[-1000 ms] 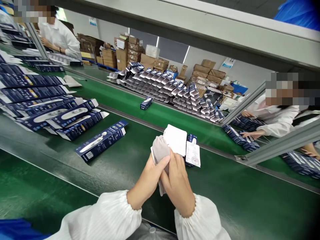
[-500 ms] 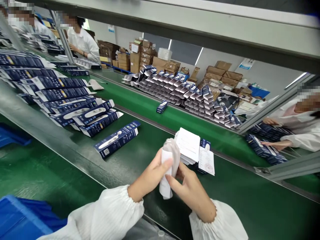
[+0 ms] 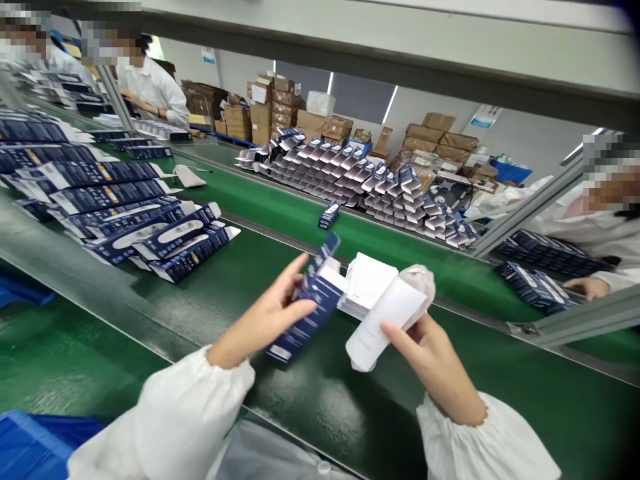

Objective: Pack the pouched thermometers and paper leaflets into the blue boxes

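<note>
My left hand (image 3: 260, 320) grips a long dark blue box (image 3: 305, 303) with its end flap open, lifted over the green belt (image 3: 240, 267). My right hand (image 3: 430, 360) holds a white folded leaflet wrapped around a grey pouch (image 3: 395, 310), just right of the box's open end. Behind both lies a stack of white leaflets (image 3: 367, 283) on the belt.
Several flat blue boxes (image 3: 165, 240) lie in overlapping rows at the left. Rows of erected boxes (image 3: 360, 177) stand across the far belt, with one small box (image 3: 329, 215) alone. Co-workers in white sit at far left (image 3: 150, 90) and right (image 3: 590, 227). A blue bin (image 3: 30, 447) is at bottom left.
My left hand let go of the leaflet bundle and picked up the blue box that lay on the belt. My right hand moved right, keeping the leaflet and pouch.
</note>
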`<state>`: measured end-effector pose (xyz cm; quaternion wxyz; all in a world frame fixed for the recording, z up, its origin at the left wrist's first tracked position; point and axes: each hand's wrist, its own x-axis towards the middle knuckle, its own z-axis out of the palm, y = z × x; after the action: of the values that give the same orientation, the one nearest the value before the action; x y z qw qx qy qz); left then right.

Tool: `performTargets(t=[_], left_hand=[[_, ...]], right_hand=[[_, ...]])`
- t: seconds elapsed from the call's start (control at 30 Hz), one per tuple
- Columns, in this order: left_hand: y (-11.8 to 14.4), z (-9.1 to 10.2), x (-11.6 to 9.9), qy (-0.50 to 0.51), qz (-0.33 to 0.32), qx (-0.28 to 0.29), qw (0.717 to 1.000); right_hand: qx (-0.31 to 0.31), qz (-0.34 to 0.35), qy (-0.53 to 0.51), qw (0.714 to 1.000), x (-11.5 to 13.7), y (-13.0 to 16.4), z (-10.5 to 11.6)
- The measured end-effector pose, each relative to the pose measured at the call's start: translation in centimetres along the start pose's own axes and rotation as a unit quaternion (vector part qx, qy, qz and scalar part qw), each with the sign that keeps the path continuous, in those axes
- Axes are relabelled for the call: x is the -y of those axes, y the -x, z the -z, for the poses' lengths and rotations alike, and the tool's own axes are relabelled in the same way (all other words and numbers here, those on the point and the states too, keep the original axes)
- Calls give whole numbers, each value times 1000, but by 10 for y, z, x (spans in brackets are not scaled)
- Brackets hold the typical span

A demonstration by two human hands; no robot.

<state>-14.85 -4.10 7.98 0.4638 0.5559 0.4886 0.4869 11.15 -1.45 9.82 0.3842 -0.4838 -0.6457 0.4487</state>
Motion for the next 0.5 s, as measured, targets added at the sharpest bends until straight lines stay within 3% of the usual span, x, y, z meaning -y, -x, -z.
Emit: performTargets(t=[0.07, 0.17, 0.3, 0.5], left_hand=[[4, -42, -6, 125, -26, 69, 989], [2, -82, -10, 137, -20, 95, 986], [-6, -97, -14, 77, 8, 86, 993], [-12, -103, -27, 31, 9, 141, 989]], right_hand=[[-22, 18, 33, 999, 8, 1, 12], [-32, 37, 101, 994, 17, 7, 25], [-24, 44, 121, 991, 18, 11, 47], [-29, 48, -109, 992, 29, -5, 89]])
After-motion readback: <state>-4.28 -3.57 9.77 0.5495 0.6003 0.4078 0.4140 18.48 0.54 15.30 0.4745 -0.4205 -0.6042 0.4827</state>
